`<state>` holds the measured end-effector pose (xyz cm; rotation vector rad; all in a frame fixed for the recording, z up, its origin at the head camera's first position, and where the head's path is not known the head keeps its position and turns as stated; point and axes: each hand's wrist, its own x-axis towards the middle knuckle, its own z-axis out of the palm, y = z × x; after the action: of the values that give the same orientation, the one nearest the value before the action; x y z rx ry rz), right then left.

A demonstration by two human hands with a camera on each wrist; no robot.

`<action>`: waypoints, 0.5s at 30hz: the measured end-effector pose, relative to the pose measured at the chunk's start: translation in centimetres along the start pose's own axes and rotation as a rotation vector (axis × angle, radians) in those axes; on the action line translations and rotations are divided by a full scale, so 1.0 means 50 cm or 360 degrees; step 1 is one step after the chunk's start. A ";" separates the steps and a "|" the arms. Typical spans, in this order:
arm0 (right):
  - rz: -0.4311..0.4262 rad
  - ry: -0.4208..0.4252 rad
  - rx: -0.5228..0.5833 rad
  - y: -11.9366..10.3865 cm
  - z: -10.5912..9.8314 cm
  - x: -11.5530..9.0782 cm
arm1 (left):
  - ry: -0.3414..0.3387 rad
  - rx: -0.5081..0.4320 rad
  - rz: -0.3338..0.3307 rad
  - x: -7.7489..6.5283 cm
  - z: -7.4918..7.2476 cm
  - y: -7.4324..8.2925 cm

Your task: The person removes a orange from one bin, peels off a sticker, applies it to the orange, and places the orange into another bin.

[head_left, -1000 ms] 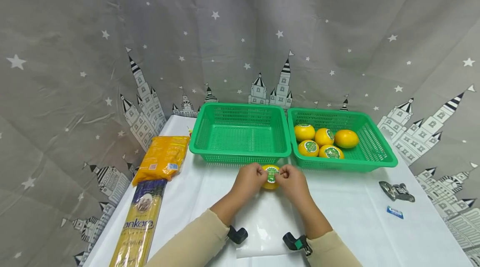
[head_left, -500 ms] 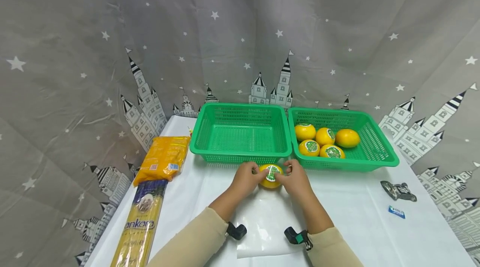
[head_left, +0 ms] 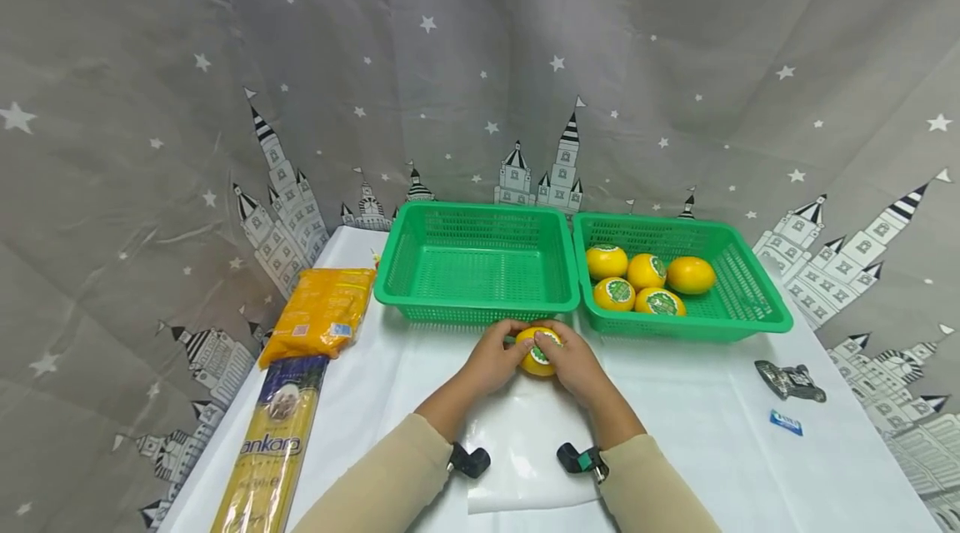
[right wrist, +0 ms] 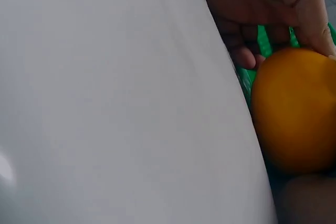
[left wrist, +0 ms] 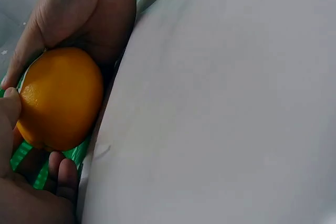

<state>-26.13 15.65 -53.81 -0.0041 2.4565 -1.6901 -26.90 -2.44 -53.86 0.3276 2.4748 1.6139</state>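
Note:
One orange point(head_left: 534, 361), bearing a round green-and-white label, is between the two hands just in front of the green baskets. The left hand point(head_left: 489, 360) grips its left side, fingers curled behind and thumb on the front. From the other side the right hand point(head_left: 576, 365) holds it, with the thumb lying over the label and covering part of it. Bare skin of the orange point(left wrist: 62, 98) shows in the left wrist view, with fingers from both sides around it. The right wrist view has the orange point(right wrist: 296, 111) at its right edge; the label is hidden there.
A green basket point(head_left: 480, 306) stands behind the hands. Another green basket point(head_left: 720, 325) at right holds several labelled oranges. An orange packet point(head_left: 321, 312) and a spaghetti pack point(head_left: 266, 450) lie left. A glossy white sheet point(head_left: 517, 466), dark wrapper point(head_left: 790, 381) and small blue packet point(head_left: 786, 422) lie on the table.
The right hand's fingers have closed round behind the orange and its thumb has moved over the label. The left hand stays on its side. The orange has shifted slightly left.

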 end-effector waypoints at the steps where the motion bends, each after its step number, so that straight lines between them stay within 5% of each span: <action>1: 0.0006 -0.0014 0.0041 0.001 -0.002 0.000 | 0.0007 -0.0001 -0.0005 0.001 0.001 0.001; 15: -0.0004 -0.0208 0.0525 0.034 -0.024 0.006 | -0.0127 -0.0006 -0.0090 0.008 -0.006 0.001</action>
<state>-26.45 17.36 -55.02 -0.0759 2.0627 -2.0053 -27.38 -2.60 -53.71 0.3121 2.3999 1.5523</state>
